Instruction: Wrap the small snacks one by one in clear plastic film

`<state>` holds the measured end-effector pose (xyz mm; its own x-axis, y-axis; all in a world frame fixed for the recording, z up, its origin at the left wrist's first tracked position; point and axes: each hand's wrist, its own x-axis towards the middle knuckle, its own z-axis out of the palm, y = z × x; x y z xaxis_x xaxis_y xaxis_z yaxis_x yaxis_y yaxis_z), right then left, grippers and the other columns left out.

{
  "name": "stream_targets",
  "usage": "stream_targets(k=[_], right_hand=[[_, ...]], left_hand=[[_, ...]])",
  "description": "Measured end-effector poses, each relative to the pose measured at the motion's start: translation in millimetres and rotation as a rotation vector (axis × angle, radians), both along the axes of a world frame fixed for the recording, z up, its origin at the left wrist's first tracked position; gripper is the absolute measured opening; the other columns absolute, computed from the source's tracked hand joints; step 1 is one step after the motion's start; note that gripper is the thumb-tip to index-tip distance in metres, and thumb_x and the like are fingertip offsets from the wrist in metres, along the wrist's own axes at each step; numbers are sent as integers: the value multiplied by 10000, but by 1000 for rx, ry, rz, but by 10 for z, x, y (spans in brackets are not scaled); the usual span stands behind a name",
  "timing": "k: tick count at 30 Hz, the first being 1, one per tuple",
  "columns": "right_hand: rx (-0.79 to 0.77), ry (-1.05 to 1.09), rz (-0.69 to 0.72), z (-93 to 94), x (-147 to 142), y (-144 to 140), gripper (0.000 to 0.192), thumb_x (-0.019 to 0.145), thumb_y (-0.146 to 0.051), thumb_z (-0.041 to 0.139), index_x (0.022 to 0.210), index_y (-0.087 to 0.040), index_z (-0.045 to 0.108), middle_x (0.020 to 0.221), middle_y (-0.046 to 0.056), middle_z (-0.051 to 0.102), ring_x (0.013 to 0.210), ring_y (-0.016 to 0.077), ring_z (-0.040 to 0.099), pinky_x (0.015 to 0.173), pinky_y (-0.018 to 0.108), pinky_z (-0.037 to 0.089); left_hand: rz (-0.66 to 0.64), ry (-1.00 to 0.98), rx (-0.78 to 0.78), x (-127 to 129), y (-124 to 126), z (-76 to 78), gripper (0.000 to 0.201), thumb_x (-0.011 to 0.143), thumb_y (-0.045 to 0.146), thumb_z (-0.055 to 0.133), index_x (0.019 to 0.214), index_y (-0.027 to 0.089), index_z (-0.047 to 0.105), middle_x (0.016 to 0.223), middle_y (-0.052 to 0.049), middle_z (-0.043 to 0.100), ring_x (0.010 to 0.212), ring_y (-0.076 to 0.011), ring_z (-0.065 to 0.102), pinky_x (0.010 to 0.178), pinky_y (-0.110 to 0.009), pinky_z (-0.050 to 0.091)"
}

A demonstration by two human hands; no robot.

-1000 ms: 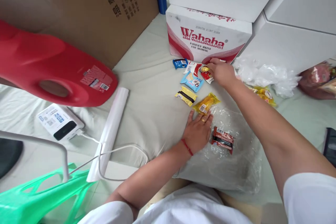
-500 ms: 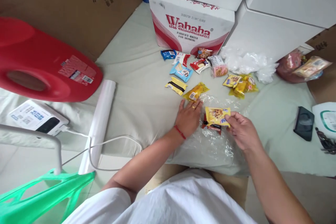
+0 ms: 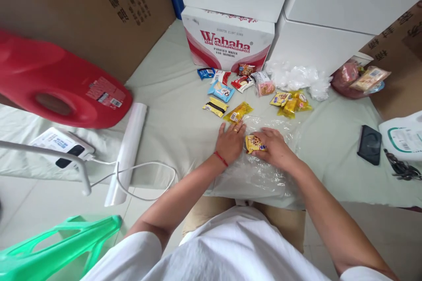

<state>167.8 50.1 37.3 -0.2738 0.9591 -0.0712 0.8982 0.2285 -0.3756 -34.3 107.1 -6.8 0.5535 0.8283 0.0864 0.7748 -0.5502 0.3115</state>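
the yellow cookie packet (image 3: pixel 253 143) is lying on the clear plastic bag (image 3: pixel 263 171) near the front edge of the surface (image 3: pixel 171 114), w/ the right hand (image 3: pixel 273 149) pressing down on it, fingers curled over the packet & gripping its right end. the left hand (image 3: pixel 231 140) is resting flat just beside it, fingers spread open on the cloth at the bag's left edge, holding nothing. judging by the layout, the packing looks barely begun: one packet is sitting on the bag, while approx a dozen snacks are waiting further back — a yellow-wrapped snack (image 3: pixel 238 112) touching the left fingertips, a yellow-black bar (image 3: pixel 215 107), a blue packet (image 3: pixel 221 91), red & white ones by the wahaha box (image 3: pixel 227 44), a yellow pile (image 3: pixel 290 102) to the right. whether the packet is going inside the bag or just lying on top is hard to make out, since the film is see-through & crumpled. anything under the right palm is hidden. the phone (image 3: pixel 369 145) & the white pouch (image 3: pixel 404 138) are sitting well apart, the pouch cut off at the edge.
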Motion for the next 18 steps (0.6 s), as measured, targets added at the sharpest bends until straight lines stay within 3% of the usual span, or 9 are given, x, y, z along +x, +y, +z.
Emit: stream_targets(k=[6, 11, 15, 18], right_hand=[[20, 72, -25, -123, 89, -148, 619, 885, -438, 696, 1445, -206, 567, 1426, 161, 600, 1417, 370, 447, 1171, 559, 350], [87, 140, -47, -138, 46, -130, 539, 864, -380, 691, 1364, -194, 614, 1335, 145, 649, 1254, 333, 561, 1132, 511, 400], [177, 165, -44, -112, 48, -92, 563, 880, -479, 694, 1355, -183, 638, 1315, 159, 637, 1332, 356, 488, 1157, 526, 372], [249, 231, -134, -77, 79, -112, 588, 931, -575, 615, 1364, -180, 651, 1275, 167, 618, 1297, 353, 483, 1134, 512, 393]], left_hand=[[40, -22, 0, -3, -52, 5, 510, 1046, 242, 325, 1524, 228, 500, 1649, -99, 434, 1486, -274, 453, 1256, -619, 225], [57, -8, -43, -87, -103, 81, 506, 1062, 265, 301, 1534, 223, 480, 1664, -99, 408, 1498, -258, 442, 1244, -600, 271], [66, 15, -35, -194, -194, 94, 503, 1057, 277, 332, 1533, 220, 483, 1665, -105, 406, 1515, -255, 419, 1250, -601, 269], [73, 34, -18, -247, -258, 53, 498, 1055, 290, 351, 1525, 215, 498, 1651, -105, 432, 1527, -259, 402, 1264, -590, 252]])
